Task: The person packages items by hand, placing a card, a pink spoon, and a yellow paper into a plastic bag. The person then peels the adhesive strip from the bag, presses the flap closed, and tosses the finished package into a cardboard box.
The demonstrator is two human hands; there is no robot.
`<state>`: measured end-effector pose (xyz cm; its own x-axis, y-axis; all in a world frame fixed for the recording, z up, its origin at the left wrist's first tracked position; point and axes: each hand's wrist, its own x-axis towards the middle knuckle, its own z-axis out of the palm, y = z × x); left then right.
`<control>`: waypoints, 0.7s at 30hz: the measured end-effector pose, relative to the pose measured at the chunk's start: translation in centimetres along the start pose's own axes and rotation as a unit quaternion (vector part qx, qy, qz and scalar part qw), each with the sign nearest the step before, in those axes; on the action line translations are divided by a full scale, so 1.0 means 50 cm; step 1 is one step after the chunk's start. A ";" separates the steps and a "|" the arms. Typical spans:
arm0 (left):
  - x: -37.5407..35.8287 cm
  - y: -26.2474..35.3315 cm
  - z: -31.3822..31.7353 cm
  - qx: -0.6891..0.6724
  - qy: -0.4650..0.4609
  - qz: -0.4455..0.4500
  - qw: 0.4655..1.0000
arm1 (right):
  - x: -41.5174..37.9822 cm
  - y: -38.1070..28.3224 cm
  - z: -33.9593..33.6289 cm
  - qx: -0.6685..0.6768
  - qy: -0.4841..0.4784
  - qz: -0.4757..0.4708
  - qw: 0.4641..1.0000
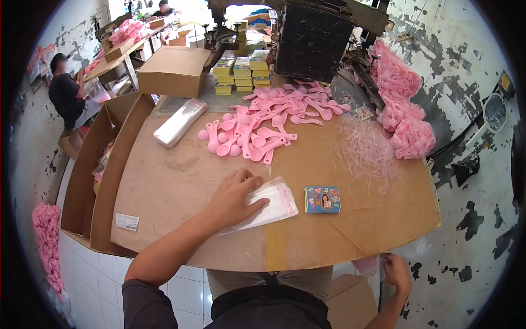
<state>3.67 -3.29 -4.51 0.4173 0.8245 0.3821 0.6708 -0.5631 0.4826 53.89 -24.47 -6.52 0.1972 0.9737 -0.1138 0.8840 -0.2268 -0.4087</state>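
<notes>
My left hand (233,197) lies flat, fingers spread, on a small stack of clear plastic sleeves (271,204) near the front of the cardboard-covered table (181,181). Just right of the sleeves lies a blue printed card pack (322,199). A heap of pink plastic spoons (268,123) spreads across the middle and back of the table. My right hand (395,271) is down below the table's right front edge, fingers pinching a pink-tinted plastic bag (368,266); what is in it is hidden.
A pile of clear sleeves (179,122) lies at the left. Thin plastic shreds (367,148) and bags of pink spoons (405,109) sit at the right. Yellow-green packs (243,74), a closed carton (173,71) and a dark machine (312,38) stand behind. A seated person (67,96) is far left.
</notes>
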 end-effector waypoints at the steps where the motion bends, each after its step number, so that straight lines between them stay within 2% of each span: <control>1: 0.001 -0.005 -0.003 -0.008 -0.003 -0.003 1.000 | -0.012 -0.037 -0.040 -0.007 -0.010 0.057 0.998; 3: 0.004 -0.015 -0.002 -0.054 -0.031 -0.034 0.997 | -0.014 -0.117 -0.108 -0.020 -0.027 0.171 0.985; 6: 0.003 -0.035 0.017 -0.071 -0.023 -0.040 0.996 | 0.039 -0.252 -0.132 0.049 0.134 0.019 0.990; 8: 0.005 -0.038 0.021 -0.075 -0.014 -0.045 0.996 | 0.095 -0.311 -0.098 0.104 0.132 -0.091 0.982; 10: 0.009 -0.033 0.015 -0.087 -0.019 -0.066 0.994 | 0.172 -0.377 -0.065 0.040 0.132 -0.316 0.939; 12: 0.006 -0.027 0.010 -0.162 -0.020 -0.102 0.981 | 0.232 -0.424 -0.021 0.002 0.111 -0.368 0.923; 15: 0.003 -0.040 0.011 -0.191 -0.017 -0.099 0.976 | 0.309 -0.432 0.025 0.013 0.046 -0.368 0.929; 18: 0.001 -0.047 0.005 -0.207 -0.032 -0.117 0.971 | 0.329 -0.441 0.019 0.036 -0.048 -0.291 0.955; 21: 0.005 -0.046 -0.004 -0.261 -0.026 -0.150 0.953 | 0.355 -0.410 0.036 0.086 -0.023 -0.299 0.950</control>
<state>2.12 -1.81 -5.38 0.2936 0.9469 0.1311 0.3738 -0.2399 0.8960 38.50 -2.56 -1.78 -0.3400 0.9287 0.1481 0.7493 0.3627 -0.5541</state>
